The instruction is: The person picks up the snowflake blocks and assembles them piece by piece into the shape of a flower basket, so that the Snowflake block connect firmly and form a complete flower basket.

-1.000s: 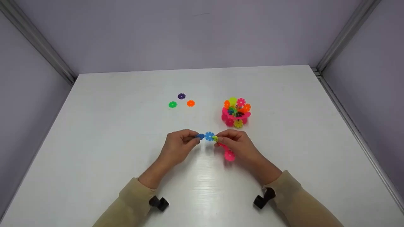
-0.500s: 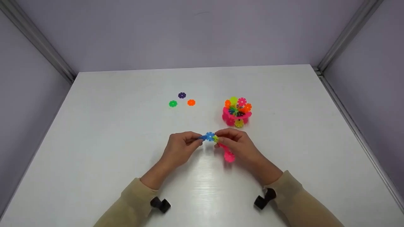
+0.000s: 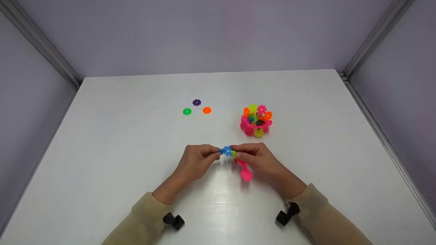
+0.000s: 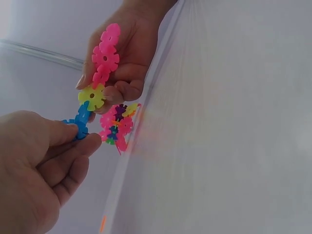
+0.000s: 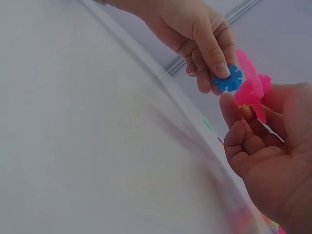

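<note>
Between thumb and forefinger my left hand point(image 3: 195, 161) pinches a blue snowflake disc point(image 4: 79, 129), a notched plastic piece. It meets a second blue disc point(image 3: 227, 151) at its edge, which adjoins a yellow-green disc point(image 4: 91, 96). Thumb and fingers of my right hand point(image 3: 264, 161) grip the yellow-green disc's end of the chain. Several pink discs point(image 4: 106, 58) trail on from it, the last one point(image 3: 246, 175) hanging toward me in the head view. Both hands are held over the white table, and fingers partly cover the pinched discs.
A pink basket-like holder point(image 3: 247, 129) built of discs, filled with colourful pieces, stands beyond my right hand. Farther left lie loose green point(image 3: 187, 111), purple point(image 3: 197, 102) and orange point(image 3: 206, 110) discs. Walls enclose the white table point(image 3: 119, 136) at the back and sides.
My left hand has moved right, closing the gap between its blue disc and the second one. Both hands have come slightly nearer me, and the pink end hangs lower in view.
</note>
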`<state>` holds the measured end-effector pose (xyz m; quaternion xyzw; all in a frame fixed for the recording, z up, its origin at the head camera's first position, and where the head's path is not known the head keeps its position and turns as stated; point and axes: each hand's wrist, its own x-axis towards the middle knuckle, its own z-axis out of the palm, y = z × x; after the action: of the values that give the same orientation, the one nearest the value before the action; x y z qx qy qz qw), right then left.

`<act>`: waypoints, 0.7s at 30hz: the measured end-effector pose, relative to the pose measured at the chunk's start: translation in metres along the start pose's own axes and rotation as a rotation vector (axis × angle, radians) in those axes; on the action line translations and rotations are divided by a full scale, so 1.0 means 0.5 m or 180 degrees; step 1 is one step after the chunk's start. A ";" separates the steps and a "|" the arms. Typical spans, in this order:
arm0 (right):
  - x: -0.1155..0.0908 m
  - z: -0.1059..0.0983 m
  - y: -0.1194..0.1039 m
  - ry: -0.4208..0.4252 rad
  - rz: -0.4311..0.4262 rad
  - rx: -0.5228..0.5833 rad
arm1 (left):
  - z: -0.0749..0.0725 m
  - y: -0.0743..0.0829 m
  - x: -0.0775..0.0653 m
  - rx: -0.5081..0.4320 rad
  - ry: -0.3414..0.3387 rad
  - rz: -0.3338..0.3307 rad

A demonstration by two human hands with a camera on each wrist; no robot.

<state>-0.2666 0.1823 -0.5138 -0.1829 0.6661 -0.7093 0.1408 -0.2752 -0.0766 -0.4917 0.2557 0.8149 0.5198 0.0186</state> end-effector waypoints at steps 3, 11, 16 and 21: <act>-0.001 0.000 -0.001 -0.0027 0.0018 -0.0074 | 0.002 -0.003 0.001 0.0009 -0.0076 0.0017; -0.001 -0.003 -0.004 -0.0020 0.0140 0.0067 | 0.004 -0.002 0.004 -0.0132 -0.0127 -0.0003; -0.001 -0.003 -0.005 -0.0114 0.0128 -0.0028 | 0.003 0.001 0.004 -0.0303 -0.0246 -0.0150; -0.002 0.002 -0.007 -0.0018 0.0203 -0.0128 | -0.005 -0.002 0.006 -0.0194 -0.0293 -0.0319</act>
<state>-0.2652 0.1820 -0.5103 -0.1664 0.6854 -0.6903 0.1614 -0.2789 -0.0781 -0.4908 0.2376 0.8087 0.5305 0.0899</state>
